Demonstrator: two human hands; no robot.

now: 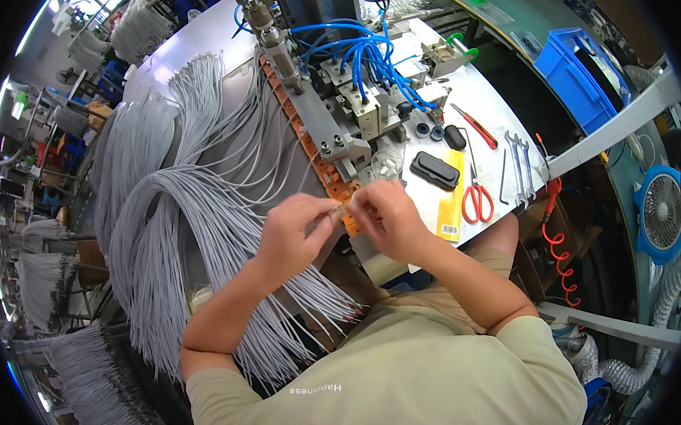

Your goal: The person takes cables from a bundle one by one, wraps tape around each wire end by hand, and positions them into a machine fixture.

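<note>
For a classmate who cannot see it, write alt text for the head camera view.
A person's left hand and right hand meet over a workbench, pinching the end of a thin grey wire at an orange strip on a machine. Big bundles of grey wires fan out on the left; red scissors and wrenches lie on the right.

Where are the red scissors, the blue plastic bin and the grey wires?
Red-handled scissors [476,202]: head view, on a handle loop.
Blue plastic bin [572,81]: head view, on its near wall.
Bundle of grey wires [164,222]: head view, on the curved middle of the bundle.
</note>
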